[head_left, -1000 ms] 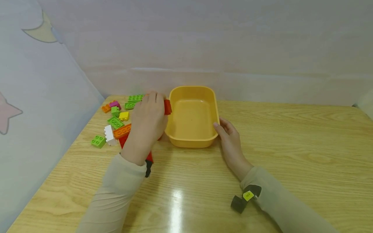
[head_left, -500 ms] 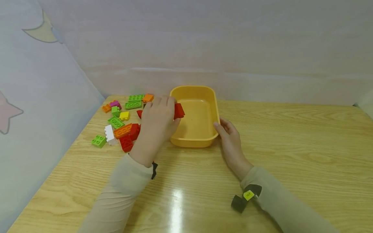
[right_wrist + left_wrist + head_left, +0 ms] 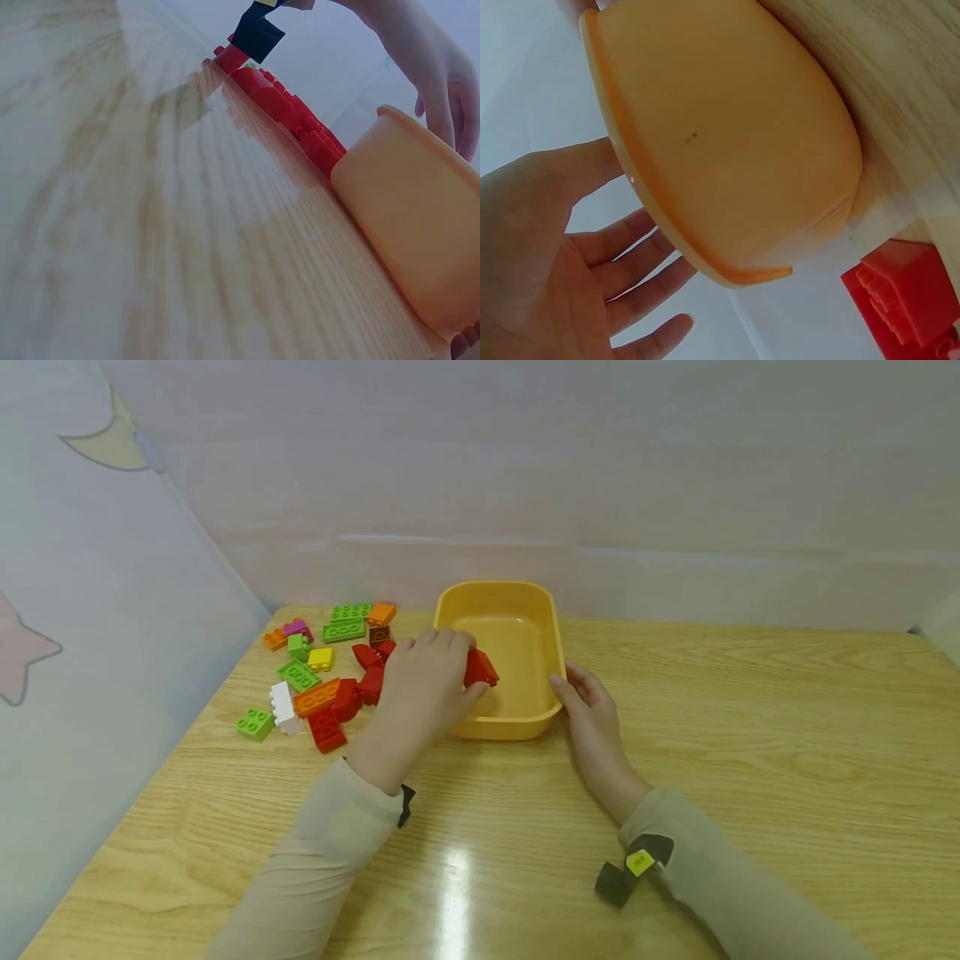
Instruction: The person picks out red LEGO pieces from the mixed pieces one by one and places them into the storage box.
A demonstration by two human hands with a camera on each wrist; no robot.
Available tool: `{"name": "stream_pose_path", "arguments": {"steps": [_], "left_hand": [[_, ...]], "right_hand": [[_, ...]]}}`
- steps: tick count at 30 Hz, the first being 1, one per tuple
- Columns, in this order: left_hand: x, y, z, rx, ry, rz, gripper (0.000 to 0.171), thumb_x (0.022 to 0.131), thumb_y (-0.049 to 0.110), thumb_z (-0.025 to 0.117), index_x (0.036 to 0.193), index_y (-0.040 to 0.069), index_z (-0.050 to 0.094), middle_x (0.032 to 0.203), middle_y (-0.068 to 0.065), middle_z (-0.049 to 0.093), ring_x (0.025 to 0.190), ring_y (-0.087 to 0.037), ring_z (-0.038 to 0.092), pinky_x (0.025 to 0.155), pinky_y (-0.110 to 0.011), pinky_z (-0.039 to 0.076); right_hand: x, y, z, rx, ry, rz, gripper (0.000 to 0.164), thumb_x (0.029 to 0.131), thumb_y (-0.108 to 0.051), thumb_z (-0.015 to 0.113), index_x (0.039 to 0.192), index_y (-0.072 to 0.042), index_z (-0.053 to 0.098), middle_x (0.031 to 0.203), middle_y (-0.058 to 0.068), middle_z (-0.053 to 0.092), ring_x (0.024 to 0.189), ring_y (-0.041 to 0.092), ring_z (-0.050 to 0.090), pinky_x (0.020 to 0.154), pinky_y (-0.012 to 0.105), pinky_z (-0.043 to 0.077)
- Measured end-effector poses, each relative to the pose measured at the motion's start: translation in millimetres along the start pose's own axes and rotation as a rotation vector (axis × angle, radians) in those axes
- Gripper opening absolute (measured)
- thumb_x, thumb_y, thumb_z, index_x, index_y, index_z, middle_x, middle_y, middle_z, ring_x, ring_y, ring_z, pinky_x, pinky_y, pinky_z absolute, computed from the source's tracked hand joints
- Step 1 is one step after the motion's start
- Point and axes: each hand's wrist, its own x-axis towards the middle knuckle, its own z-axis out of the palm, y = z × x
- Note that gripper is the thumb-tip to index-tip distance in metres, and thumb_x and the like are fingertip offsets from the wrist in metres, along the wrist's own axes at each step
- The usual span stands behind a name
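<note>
Over yellow tub (round-cornered): red brick in left grip.

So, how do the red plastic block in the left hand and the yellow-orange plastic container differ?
The red plastic block is far smaller than the yellow-orange plastic container. The block shows angular edges; the container has rounded corners. The left hand holds the block over the container, which rests on the table. Both look like plastic.
</note>
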Motion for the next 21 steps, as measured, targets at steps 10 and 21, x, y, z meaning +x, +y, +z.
{"name": "stream_pose_path", "arguments": {"steps": [10,21], "left_hand": [[-0.9,1.9,4.7,0.021,-0.048,0.021,0.052,0.082,0.044,0.065,0.123,0.012,0.059,0.117,-0.007,0.067,0.105,-0.027,0.056,0.088,-0.043,0.049],[-0.3,1.2,9.4,0.06,-0.117,0.027,0.05,0.083,0.043,0.064,0.123,0.014,0.061,0.114,-0.005,0.068,0.104,-0.027,0.057,0.088,-0.041,0.05]], "right_hand": [[-0.4,-1.1,-0.2,0.019,-0.014,-0.001,0.052,0.095,-0.026,0.052,0.139,-0.002,0.04,0.142,0.016,0.046,0.125,0.022,0.047,0.111,0.04,0.039],[-0.6,-0.5,-0.6,-0.016,-0.015,-0.01,0.052,0.095,-0.029,0.052,0.139,-0.003,0.041,0.143,0.015,0.047,0.124,0.022,0.048,0.11,0.04,0.039]]}}
